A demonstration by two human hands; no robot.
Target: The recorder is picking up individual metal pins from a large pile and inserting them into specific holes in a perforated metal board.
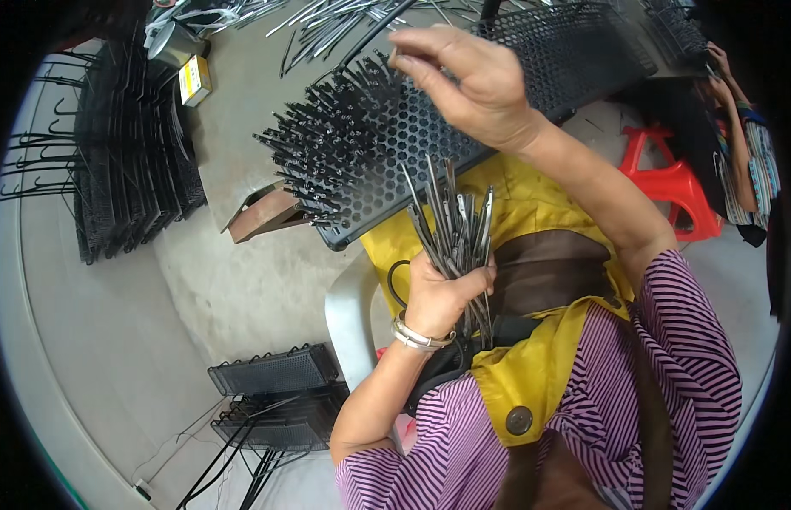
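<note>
My left hand (446, 293) is closed around a bundle of thin grey metal rods (453, 225), their upper ends fanned out in front of my yellow apron (540, 200). Raised above the black perforated rack (429, 119), my right hand (480, 81) has its thumb and index finger pinched together. Whatever may be between those fingertips is too small to make out. Many dark rods (327, 140) stand close together in the holes of the rack's left part. Bare holes show between these rods and my right hand.
Loose metal rods (344, 25) lie scattered on the floor beyond the rack. Black wire racks (123, 161) are stacked at the left, with more mesh baskets (276, 382) lower down. A yellow-white box (194, 81) stands near a metal can (174, 42). At right are a red stool (672, 183) and another person's arm (740, 149).
</note>
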